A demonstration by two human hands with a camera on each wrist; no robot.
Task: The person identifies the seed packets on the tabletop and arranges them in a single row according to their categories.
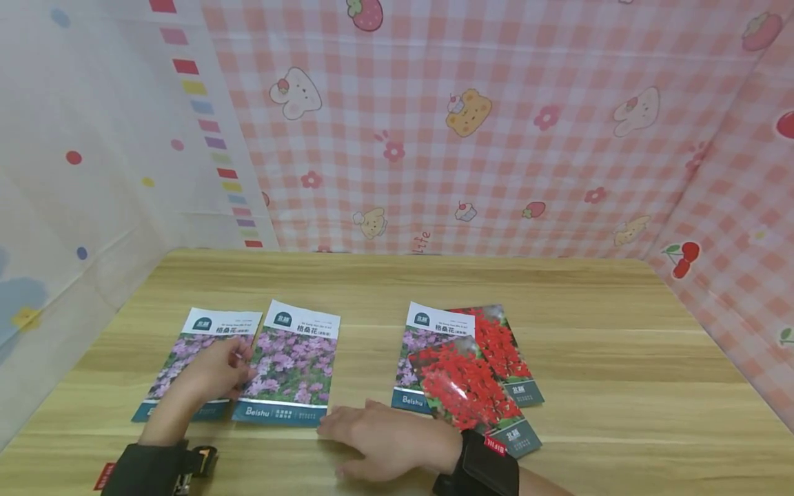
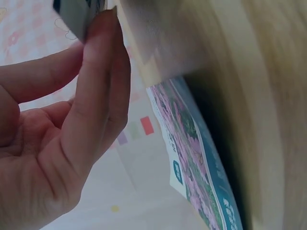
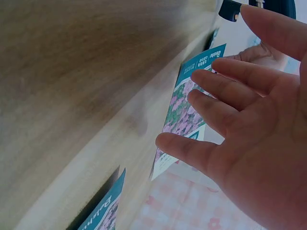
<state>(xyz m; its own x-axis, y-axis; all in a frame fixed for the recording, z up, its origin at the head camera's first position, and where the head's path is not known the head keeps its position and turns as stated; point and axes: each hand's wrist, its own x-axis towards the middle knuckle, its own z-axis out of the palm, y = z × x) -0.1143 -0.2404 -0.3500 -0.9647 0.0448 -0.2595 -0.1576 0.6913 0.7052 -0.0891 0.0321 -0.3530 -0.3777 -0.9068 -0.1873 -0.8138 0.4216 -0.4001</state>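
Black sleeve cuffs sit nearest the camera, one on each forearm. Just past them the right hand (image 1: 381,441) lies flat on the wooden table (image 1: 620,386) with its fingers straight and spread, gripping nothing; its fingertips (image 3: 201,76) reach toward the bottom edge of the second purple-flower seed packet (image 1: 291,365), touching or nearly so. To its right, a red-flower packet (image 1: 468,393) lies tilted on top of another purple-flower packet (image 1: 418,344), with a second red-flower packet (image 1: 502,344) behind them. The left hand (image 1: 214,372) rests on the leftmost purple-flower packet (image 1: 186,358), fingers loosely bent at the seam between it and the second packet; the left wrist view shows a packet edge against its fingers (image 2: 96,96), but whether they pinch it I cannot tell. Farther back hangs a pink checked cloth (image 1: 496,138) with cartoon prints
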